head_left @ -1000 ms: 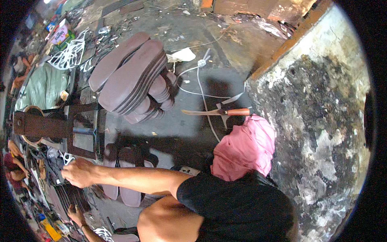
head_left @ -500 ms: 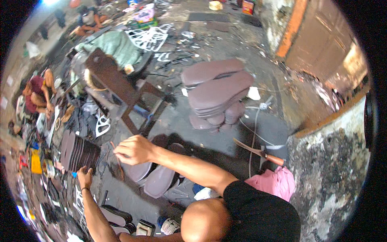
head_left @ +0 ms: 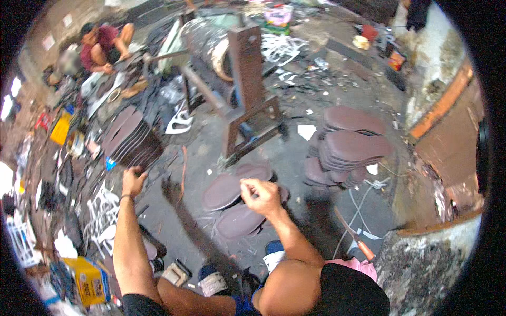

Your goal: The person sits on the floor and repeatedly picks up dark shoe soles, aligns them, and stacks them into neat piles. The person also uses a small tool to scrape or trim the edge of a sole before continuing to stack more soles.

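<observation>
My left hand (head_left: 134, 181) is at the near end of a stack of dark brown shoe soles (head_left: 132, 139) on the left, its fingers closed around the stack's lower edge; the fingertips are partly hidden. Over the middle of the floor hovers my right hand (head_left: 262, 197), fingers bent and apart from the thumb, with nothing visible between them. Just under it lie several brown soles, one on the left (head_left: 222, 192) and one nearer me (head_left: 240, 220). A taller pile of brown soles (head_left: 356, 147) stands on the right.
A dark metal stand (head_left: 247, 79) rises beyond the soles. A wooden-handled tool (head_left: 363, 250) and thin cords lie at right, by a stained wall (head_left: 437, 263). White cutout scraps (head_left: 103, 210) and a yellow box (head_left: 87, 282) are on the left. Another person (head_left: 103, 47) squats far left.
My right hand has moved from beside the left stack to over the soles in the middle. My left hand stays at the stack. The view has turned left.
</observation>
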Demonstrator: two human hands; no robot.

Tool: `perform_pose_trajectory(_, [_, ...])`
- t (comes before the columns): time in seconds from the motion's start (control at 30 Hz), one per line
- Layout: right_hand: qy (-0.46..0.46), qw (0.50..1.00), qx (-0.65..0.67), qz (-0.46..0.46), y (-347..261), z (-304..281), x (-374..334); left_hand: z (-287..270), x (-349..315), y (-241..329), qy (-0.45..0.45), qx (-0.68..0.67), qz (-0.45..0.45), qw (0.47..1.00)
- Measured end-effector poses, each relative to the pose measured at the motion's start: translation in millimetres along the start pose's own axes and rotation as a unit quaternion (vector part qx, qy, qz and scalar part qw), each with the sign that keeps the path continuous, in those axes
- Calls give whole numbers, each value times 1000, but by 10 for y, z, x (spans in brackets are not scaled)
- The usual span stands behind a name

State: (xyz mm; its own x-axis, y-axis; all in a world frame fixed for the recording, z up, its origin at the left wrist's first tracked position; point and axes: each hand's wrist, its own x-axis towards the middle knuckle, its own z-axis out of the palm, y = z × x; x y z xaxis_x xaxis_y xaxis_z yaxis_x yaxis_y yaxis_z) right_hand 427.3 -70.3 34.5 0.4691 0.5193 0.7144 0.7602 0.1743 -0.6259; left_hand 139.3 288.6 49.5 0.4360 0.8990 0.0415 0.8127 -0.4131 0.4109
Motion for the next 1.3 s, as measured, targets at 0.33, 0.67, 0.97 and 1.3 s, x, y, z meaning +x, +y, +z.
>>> perform_pose_trajectory(0.33, [27,988,50,141,-95,-208,239,37,15,-253,-42,-10,-27,999])
perform_pose_trajectory(0.67, [100,974,58,194,-247,-1212,1240,424,420,-707,-9,-90,-14,996])
perform_pose_trajectory(0.97, [69,920,-163,350,-415,-2231,773,726,150,276,-113,-126,30,985])
perform_pose_trajectory(1.3, [-358,624,-243,651,-3427,-3499,-1076,-1656,-3116,-720,-360,-138,-73,920])
